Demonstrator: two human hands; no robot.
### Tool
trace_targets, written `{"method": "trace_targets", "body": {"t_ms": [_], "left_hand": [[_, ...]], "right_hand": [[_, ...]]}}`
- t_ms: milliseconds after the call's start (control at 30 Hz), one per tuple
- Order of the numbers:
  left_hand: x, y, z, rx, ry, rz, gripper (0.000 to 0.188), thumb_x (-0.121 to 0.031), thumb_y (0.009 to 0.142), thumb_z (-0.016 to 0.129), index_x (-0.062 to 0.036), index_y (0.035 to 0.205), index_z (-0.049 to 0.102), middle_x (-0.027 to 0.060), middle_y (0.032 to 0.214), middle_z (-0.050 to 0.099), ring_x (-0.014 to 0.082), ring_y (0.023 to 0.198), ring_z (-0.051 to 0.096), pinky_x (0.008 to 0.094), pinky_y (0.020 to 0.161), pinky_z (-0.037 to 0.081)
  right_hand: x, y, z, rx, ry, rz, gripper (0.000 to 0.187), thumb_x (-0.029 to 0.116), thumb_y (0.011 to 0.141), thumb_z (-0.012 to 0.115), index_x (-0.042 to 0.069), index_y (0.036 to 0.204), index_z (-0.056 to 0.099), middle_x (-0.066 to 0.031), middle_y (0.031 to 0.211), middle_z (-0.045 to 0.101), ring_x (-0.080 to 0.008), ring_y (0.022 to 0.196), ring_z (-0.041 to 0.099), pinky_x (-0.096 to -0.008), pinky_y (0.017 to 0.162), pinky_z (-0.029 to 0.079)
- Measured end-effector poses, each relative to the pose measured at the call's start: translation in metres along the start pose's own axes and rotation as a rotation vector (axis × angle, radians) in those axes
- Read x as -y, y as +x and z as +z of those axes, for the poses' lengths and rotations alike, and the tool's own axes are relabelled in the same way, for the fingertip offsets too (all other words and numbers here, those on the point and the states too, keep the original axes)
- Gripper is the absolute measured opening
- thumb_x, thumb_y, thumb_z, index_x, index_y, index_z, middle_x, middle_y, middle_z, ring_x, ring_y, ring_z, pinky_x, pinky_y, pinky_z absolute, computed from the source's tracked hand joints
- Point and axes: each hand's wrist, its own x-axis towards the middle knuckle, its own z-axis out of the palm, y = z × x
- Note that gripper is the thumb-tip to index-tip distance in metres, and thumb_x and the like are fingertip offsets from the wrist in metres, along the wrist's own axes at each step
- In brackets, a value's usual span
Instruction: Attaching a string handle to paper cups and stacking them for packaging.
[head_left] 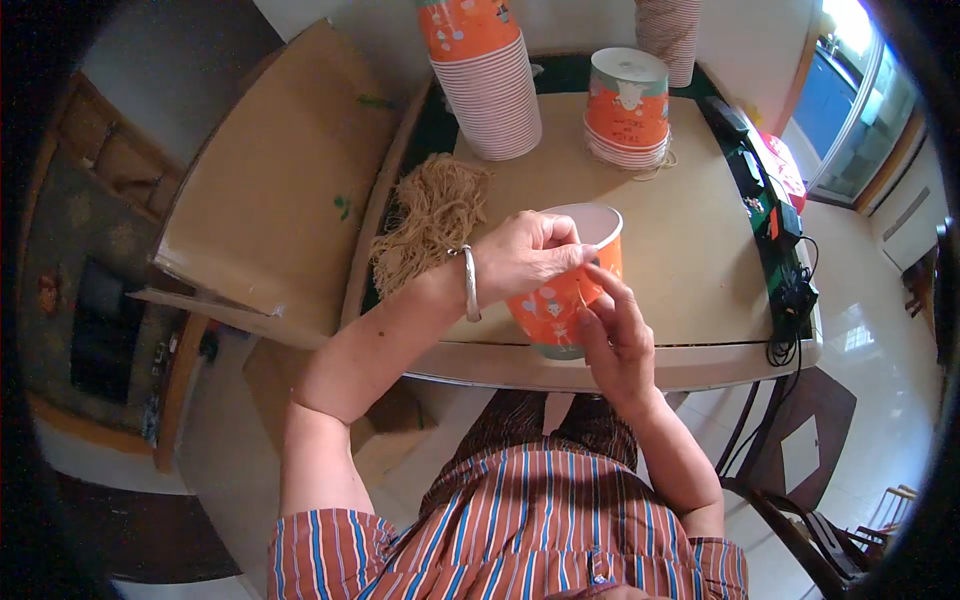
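You are holding a paper cup [545, 312] right in front of you. It is orange with little white pictures, a green band at the bottom and a white rim. Its open top is up and leans away from you. A thin string [581, 294] shows by its side, too small to see well.

Head cam (L of pair) is worn high & aimed steeply down/fwd; wearer's shirt [545, 520] is seen from above at btm ctr, L hand [525, 258] & R hand [626, 342] are caught close, nr mid-frame, table [690, 265] is viewed from its near side, far end toward top. V wide fisheye: straight edges are bent, floor [860, 300] is taken in at R
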Motion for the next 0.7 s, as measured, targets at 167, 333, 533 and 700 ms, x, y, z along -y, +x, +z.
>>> {"method": "trace_targets", "body": {"t_ms": [167, 333, 533, 700], "left_hand": [[-0.01, -0.001, 0.001, 0.025, 0.042, -0.082, 0.023, -0.025, 0.101, 0.06, -0.0041, 0.092, 0.061, -0.0048, 0.084, 0.06, 0.0017, 0.077, 0.053, 0.0204, 0.066, 0.046], [-0.007, -0.001, 0.002, 0.021, 0.016, -0.06, 0.023, -0.026, 0.101, 0.061, -0.0044, 0.091, 0.061, -0.0048, 0.082, 0.06, 0.0017, 0.076, 0.053, 0.0206, 0.065, 0.046], [-0.009, -0.001, 0.002, 0.037, -0.006, -0.089, 0.023, -0.025, 0.101, 0.061, -0.0042, 0.091, 0.06, -0.0048, 0.083, 0.061, 0.0021, 0.077, 0.054, 0.0206, 0.066, 0.047], [-0.007, -0.003, 0.004, 0.009, 0.04, -0.066, 0.021, -0.024, 0.101, 0.06, -0.0041, 0.092, 0.06, -0.004, 0.085, 0.06, 0.0024, 0.076, 0.054, 0.0203, 0.066, 0.048]], "right_hand": [[-0.003, -0.003, 0.0, -0.026, -0.106, -0.008, 0.049, 0.003, 0.097, 0.058, 0.008, 0.144, 0.044, -0.0125, 0.086, 0.069, -0.0138, 0.075, 0.067, -0.0297, 0.068, 0.054], [-0.008, -0.003, 0.002, -0.042, -0.23, -0.2, 0.052, 0.003, 0.097, 0.058, 0.008, 0.146, 0.043, -0.0136, 0.082, 0.069, -0.0187, 0.069, 0.069, -0.0323, 0.064, 0.054], [-0.005, -0.008, 0.006, -0.065, -0.198, -0.123, 0.052, 0.001, 0.096, 0.057, 0.005, 0.146, 0.044, -0.003, 0.078, 0.063, -0.0054, 0.069, 0.057, -0.0233, 0.07, 0.05], [-0.005, -0.01, 0.007, -0.062, -0.19, -0.127, 0.053, 0.004, 0.096, 0.059, 0.009, 0.146, 0.043, -0.014, 0.086, 0.07, -0.0204, 0.075, 0.071, -0.0328, 0.068, 0.055]]}}
